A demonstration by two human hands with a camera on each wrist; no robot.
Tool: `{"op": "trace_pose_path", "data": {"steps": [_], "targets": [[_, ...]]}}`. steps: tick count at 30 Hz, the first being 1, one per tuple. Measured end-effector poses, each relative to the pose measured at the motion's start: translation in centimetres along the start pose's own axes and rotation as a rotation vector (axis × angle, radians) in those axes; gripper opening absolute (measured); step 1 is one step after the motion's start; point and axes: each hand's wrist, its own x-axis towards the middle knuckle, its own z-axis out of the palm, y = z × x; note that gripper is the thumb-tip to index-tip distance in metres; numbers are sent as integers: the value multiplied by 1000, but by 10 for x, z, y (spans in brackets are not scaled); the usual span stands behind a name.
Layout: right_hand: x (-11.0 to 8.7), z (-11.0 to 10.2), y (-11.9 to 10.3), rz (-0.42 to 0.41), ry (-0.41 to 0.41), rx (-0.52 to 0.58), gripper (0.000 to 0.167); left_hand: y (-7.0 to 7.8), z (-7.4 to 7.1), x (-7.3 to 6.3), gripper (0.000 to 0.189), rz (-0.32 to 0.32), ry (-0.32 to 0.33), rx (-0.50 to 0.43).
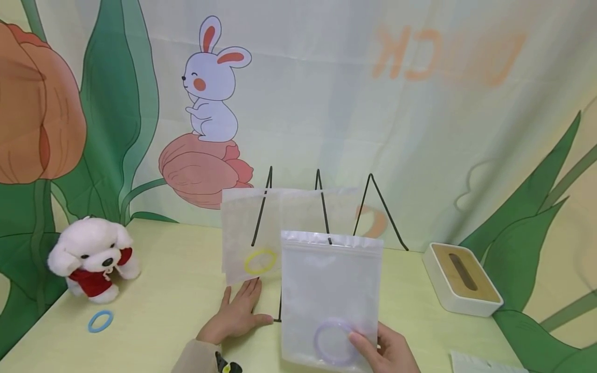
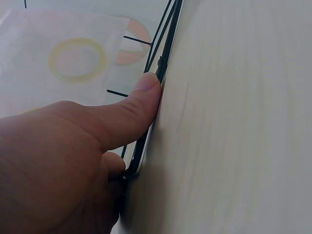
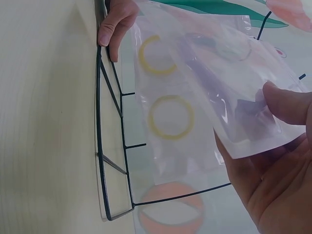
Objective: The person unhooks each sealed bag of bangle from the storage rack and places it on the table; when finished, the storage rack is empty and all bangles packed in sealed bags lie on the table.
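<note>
My right hand (image 1: 389, 352) pinches the lower part of a clear zip bag (image 1: 331, 290), thumb in front and fingers behind. A pale purple ring (image 1: 318, 339) shows inside it. At the bag's top strip, the tip of a black wire prong (image 1: 326, 215) overlaps it. My left hand (image 1: 238, 313) presses on the low front of the black wire rack (image 2: 168, 46), fingers spread, thumb along the wire. Behind the held bag, more clear bags (image 1: 249, 217) hang from the rack's prongs; yellow rings (image 3: 170, 117) show through them.
A white plush dog (image 1: 95, 259) in red stands at the left, with a blue ring (image 1: 100, 321) before it. On the right are a white box with a wooden slotted top (image 1: 464, 280) and a white piece (image 1: 485, 364) at the front edge. A printed curtain (image 1: 317, 103) hangs behind.
</note>
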Motion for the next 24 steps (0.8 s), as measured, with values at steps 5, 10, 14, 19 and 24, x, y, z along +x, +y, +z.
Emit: {"op": "trace_pose_path", "data": {"steps": [5, 10, 14, 19, 24], "targets": [[-1, 1, -1, -2, -6, 8, 35, -1, 0, 0, 98, 4, 1, 2], [-2, 2, -3, 41, -4, 4, 38, -2, 1, 1, 97, 8, 4, 3], [-3, 1, -4, 57, -13, -13, 41, -2, 1, 1, 98, 7, 6, 6], [-4, -1, -4, 74, -48, -15, 44, 0, 0, -1, 98, 9, 8, 0], [-5, -1, -4, 88, -62, 1, 46, 2, -1, -2, 97, 6, 10, -1]]}}
